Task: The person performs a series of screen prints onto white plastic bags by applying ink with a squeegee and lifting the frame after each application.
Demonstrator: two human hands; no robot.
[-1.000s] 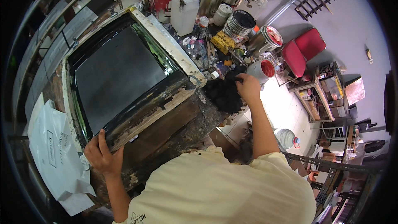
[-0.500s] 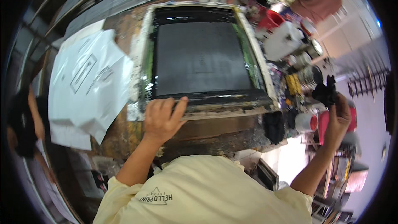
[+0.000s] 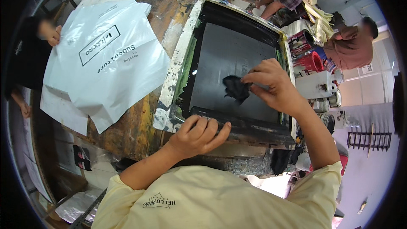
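A black cloth rag [image 3: 235,88] is pinched in the fingertips of my right hand [image 3: 276,85], over the dark mesh [image 3: 220,51] of a screen printing frame. Whether the rag touches the mesh I cannot tell. My left hand [image 3: 199,135] has its fingers curled over the near bar of the screen printing frame [image 3: 183,55]. The frame has pale, paint-spattered sides with green and black strips inside, and it lies on a stained wooden worktable [image 3: 146,116].
Left of the frame lies a printed white plastic bag [image 3: 127,82]; a co-worker's hand [image 3: 54,37] is at its far-left edge. Right of the frame stand a red bucket [image 3: 311,61], a white jug [image 3: 316,85] and several cans. Two other people are at the back right.
My right hand has brought the black rag from the far right in over the mesh. My left hand stays on the near bar. The view has turned, and a co-worker's hand has reached the bag.
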